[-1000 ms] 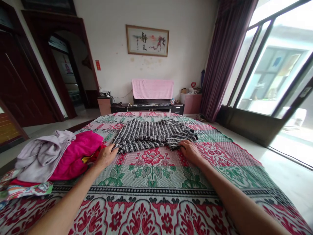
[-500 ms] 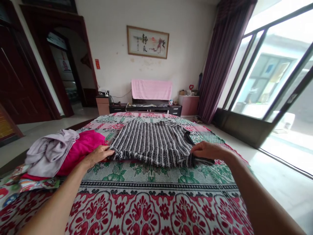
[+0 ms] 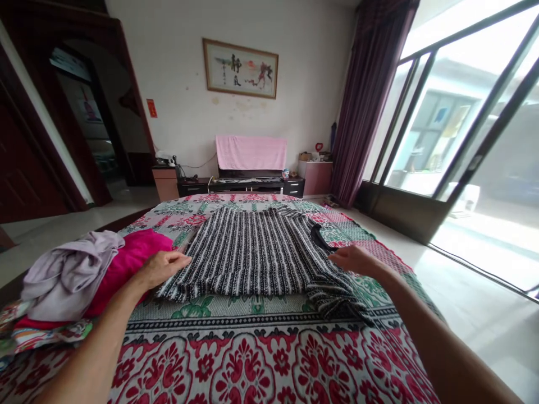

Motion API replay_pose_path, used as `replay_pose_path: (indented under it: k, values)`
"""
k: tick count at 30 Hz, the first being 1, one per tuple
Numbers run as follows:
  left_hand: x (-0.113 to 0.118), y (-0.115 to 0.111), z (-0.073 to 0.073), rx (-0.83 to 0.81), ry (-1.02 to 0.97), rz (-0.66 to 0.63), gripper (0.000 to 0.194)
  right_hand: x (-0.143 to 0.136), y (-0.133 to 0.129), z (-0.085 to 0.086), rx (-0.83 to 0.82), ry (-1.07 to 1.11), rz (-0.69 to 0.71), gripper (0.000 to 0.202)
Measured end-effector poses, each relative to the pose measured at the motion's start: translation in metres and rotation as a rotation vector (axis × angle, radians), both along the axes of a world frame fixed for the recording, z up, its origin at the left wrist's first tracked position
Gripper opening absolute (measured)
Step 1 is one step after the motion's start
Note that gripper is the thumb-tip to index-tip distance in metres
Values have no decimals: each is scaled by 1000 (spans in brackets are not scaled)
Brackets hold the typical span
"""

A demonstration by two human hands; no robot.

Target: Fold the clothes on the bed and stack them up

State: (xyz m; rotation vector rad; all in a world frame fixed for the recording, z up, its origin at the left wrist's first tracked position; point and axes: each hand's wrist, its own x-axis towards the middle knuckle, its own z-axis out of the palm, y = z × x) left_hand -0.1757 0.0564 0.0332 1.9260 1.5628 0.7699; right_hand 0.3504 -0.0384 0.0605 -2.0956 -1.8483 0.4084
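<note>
A black-and-white striped knit garment [image 3: 252, 255] lies spread on the patterned bed cover [image 3: 244, 359], its lower right sleeve angled toward me. At the garment's left edge, my left hand [image 3: 166, 266] is closed with fingertips pinched together on the fabric. My right hand [image 3: 351, 259] is closed too, at the right edge beside the black-trimmed neckline; its fingertips touch the striped fabric. How much cloth each hand pinches is small and partly hidden.
Left of my left hand lie a bright pink cloth [image 3: 126, 261] and a crumpled pale grey cloth [image 3: 73, 272]. Beyond the bed stands a low dark cabinet [image 3: 196, 187] with a pink towel [image 3: 251, 152] above it. Glass doors [image 3: 438, 140] are at the right.
The garment's near edge and lower right sleeve now lie flatter and extend closer to me. Both hands stay at its sides. The view has turned slightly right.
</note>
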Motion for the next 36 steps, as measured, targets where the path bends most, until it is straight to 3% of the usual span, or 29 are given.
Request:
replay_pose_path:
  k: [3, 6, 9, 13, 16, 20, 25, 27, 29, 32, 36]
  values:
    - [-3, 6, -13, 131, 153, 80, 34, 13, 39, -29, 225, -124, -177, 31]
    - [-9, 10, -27, 242, 246, 58, 31, 20, 62, -58, 255, -242, -260, 48]
    - [-15, 11, -37, 324, 348, 20, 35, 25, 65, -73, 266, -320, -344, 49]
    - [-22, 12, -41, 308, 466, 60, 43, 33, 63, -77, 189, -294, -336, 34]
    - [-25, 13, -44, 278, 492, 155, 44, 43, 66, -79, 239, -266, -271, 34]
    - [-25, 14, -47, 273, 512, 257, 43, 59, 68, -81, 262, -216, -335, 35]
    - [-7, 6, -26, 364, 526, 112, 39, 49, 63, -70, 311, -228, -432, 46]
    - [6, -1, -14, 372, 462, 45, 34, 33, 58, -57, 387, -196, -365, 42]
    - [19, -10, -4, 317, 393, -29, 28, 15, 49, -39, 364, -117, -192, 31]
    - [33, -23, 3, 172, 329, -191, 30, -12, 26, -13, 129, 30, 173, 28]
    - [36, -28, 2, -3, 390, -408, 35, -37, -13, 3, -226, 64, 408, 36]
